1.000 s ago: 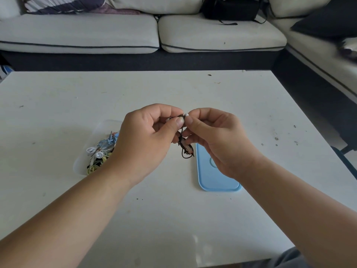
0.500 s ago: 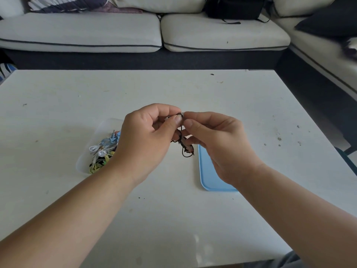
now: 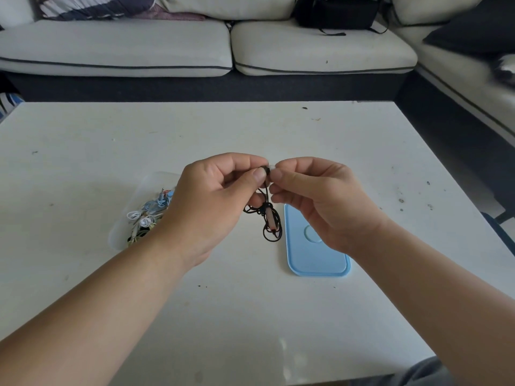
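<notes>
Left hand (image 3: 211, 201), beside a clear box (image 3: 154, 175) of tangled cables (image 3: 150, 213), pinches the top of a knotted black cord (image 3: 269, 218) between thumb and forefinger. Its loops dangle over the bench (image 3: 250, 316). Right hand (image 3: 320, 199) pinches a small white tip (image 3: 272, 165) at the same spot, above a blue lid (image 3: 317, 260). The strands are probably best eased apart gently with the tangle hanging free, not tugged.

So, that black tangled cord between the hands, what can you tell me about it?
The black cord is thin and knotted into loops, with a pale pinkish piece caught in the tangle. Its top end, showing a white bit, is pinched between the fingertips of the left hand and right hand; the rest hangs down over the table.
</notes>
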Action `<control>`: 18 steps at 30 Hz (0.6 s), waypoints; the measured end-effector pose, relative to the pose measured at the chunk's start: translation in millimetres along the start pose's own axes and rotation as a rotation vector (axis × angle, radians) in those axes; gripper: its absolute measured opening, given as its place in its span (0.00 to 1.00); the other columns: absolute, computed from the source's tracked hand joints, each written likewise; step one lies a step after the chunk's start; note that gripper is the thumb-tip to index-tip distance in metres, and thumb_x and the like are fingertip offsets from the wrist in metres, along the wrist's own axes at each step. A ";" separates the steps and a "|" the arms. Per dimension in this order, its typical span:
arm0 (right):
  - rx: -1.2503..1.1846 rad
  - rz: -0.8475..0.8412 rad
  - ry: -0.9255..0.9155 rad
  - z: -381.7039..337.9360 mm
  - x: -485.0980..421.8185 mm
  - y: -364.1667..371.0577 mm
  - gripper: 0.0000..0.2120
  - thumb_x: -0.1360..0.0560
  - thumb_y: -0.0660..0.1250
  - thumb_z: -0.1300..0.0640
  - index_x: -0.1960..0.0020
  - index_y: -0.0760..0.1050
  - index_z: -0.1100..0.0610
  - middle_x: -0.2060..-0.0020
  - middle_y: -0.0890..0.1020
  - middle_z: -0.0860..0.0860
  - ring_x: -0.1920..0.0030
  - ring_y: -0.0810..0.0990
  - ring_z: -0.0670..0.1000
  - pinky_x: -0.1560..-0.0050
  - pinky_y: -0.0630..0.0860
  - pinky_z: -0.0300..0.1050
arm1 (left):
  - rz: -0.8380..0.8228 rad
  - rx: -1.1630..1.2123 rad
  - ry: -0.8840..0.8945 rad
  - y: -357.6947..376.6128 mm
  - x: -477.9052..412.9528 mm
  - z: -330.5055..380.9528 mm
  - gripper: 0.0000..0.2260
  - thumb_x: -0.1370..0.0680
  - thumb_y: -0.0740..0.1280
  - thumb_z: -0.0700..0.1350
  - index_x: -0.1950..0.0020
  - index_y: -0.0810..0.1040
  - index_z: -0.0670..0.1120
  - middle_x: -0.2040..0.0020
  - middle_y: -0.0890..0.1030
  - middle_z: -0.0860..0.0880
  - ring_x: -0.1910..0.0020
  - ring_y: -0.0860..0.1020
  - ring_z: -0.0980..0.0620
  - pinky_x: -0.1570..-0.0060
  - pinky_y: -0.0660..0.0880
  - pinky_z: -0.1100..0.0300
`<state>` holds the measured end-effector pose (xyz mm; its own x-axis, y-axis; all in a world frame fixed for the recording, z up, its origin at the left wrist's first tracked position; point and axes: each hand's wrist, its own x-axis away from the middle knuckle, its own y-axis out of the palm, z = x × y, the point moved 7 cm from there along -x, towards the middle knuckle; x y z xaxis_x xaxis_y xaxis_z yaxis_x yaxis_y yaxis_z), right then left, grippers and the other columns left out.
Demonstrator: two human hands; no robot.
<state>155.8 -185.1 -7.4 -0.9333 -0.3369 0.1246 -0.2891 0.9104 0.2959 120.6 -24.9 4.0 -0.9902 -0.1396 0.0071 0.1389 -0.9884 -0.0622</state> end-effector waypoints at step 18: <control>0.118 0.061 -0.100 2.0 -0.2 -0.3 0.02 0.24 0.72 0.66 0.52 0.83 0.66 0.60 0.85 0.60 0.58 0.84 0.58 0.48 0.82 0.52 | 0.037 0.015 -0.008 -1.9 0.8 -2.2 0.07 0.20 0.71 0.38 0.49 0.86 0.50 0.59 0.87 0.51 0.64 0.83 0.53 0.53 0.84 0.57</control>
<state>155.7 -184.8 -9.4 -0.9648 -0.2595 0.0421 -0.2484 0.9525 0.1763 119.5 -23.0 1.9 -0.9843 -0.1762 0.0128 0.1754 -0.9834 -0.0476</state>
